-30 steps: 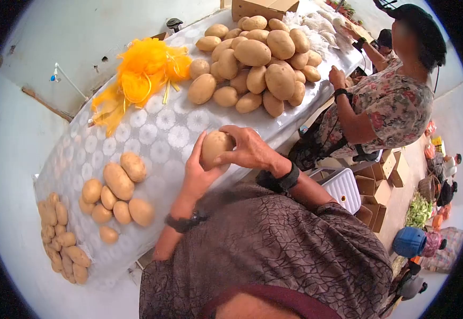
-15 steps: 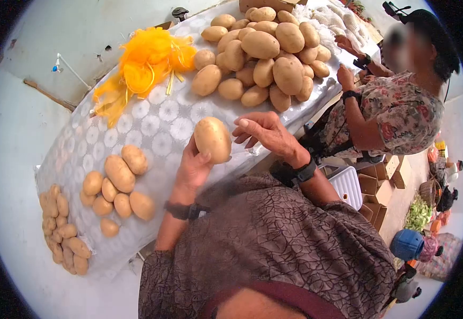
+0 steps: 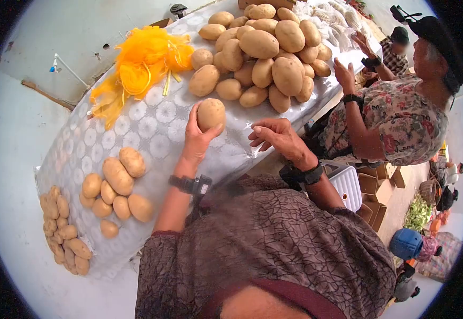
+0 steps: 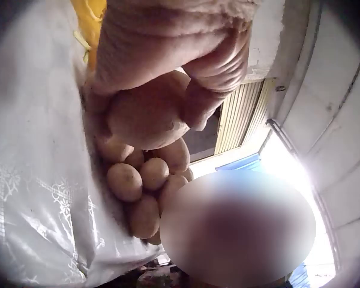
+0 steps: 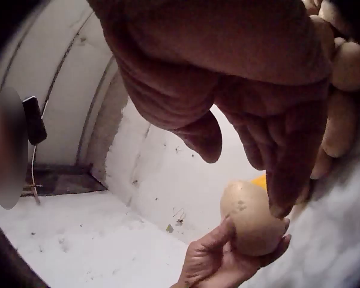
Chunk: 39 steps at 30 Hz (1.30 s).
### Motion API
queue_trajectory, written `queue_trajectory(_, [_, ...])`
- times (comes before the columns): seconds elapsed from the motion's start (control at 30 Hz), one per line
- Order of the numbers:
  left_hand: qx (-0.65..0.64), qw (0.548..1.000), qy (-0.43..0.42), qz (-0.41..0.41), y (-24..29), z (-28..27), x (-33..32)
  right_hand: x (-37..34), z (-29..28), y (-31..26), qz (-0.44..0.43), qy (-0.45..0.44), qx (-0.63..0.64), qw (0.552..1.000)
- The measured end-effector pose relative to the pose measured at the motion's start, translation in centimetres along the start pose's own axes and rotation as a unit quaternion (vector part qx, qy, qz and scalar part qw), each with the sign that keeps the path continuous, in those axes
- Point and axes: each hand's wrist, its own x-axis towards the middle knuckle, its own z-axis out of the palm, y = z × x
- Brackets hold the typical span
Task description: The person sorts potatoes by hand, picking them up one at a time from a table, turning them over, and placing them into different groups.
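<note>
My left hand (image 3: pixel 196 146) grips a large tan potato (image 3: pixel 211 115) above the table, thumb on its near side. The left wrist view shows the fingers wrapped over the same potato (image 4: pixel 147 117), with more potatoes beyond it. Apart from it to the right, my right hand (image 3: pixel 282 140) hovers with fingers loosely bent and nothing in them. In the right wrist view its fingers (image 5: pixel 280 180) overlap the potato's edge. A big heap of potatoes (image 3: pixel 258 44) lies at the back of the table. Several others (image 3: pixel 118 176) lie in a loose group to the left.
Yellow mesh bags (image 3: pixel 149 66) are bunched beside the heap against the wall. Another potato pile (image 3: pixel 64 231) sits at the table's far left end. White netting (image 3: pixel 338 24) lies at the back right. A person in a floral shirt (image 3: pixel 407 119) stands at the right, near a white stool (image 3: pixel 343 189).
My right hand has come off the potato and moved right. The left hand keeps the potato and has carried it slightly forward, toward the heap.
</note>
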Motion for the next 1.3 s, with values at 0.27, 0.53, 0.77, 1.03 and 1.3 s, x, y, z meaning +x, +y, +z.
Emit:
queue_trajectory(0.27, [0.348, 0.922, 0.081, 0.151, -4.0, -0.1, 3.7, 1.0, -1.2, 0.6, 0.020, 0.009, -0.002, 1.000])
queue_trajectory(0.53, [0.421, 0.891, 0.116, 0.123, -5.4, 0.5, 5.2, 1.7, -2.1, 1.4, 0.064, 0.021, -0.004, 0.998])
queue_trajectory(0.77, [0.446, 0.875, 0.119, 0.143, -6.2, 0.2, 5.9, 2.6, -2.4, 2.9, 0.077, 0.004, 0.000, 0.997])
queue_trajectory(1.03, [0.458, 0.872, 0.137, 0.105, -6.9, -0.1, 5.5, 3.6, -2.1, 3.2, 0.070, -0.018, 0.001, 0.997])
queue_trajectory(1.3, [0.474, 0.853, 0.169, 0.139, -7.0, -0.4, 3.9, 4.9, -1.6, 3.3, 0.087, -0.071, -0.016, 0.994])
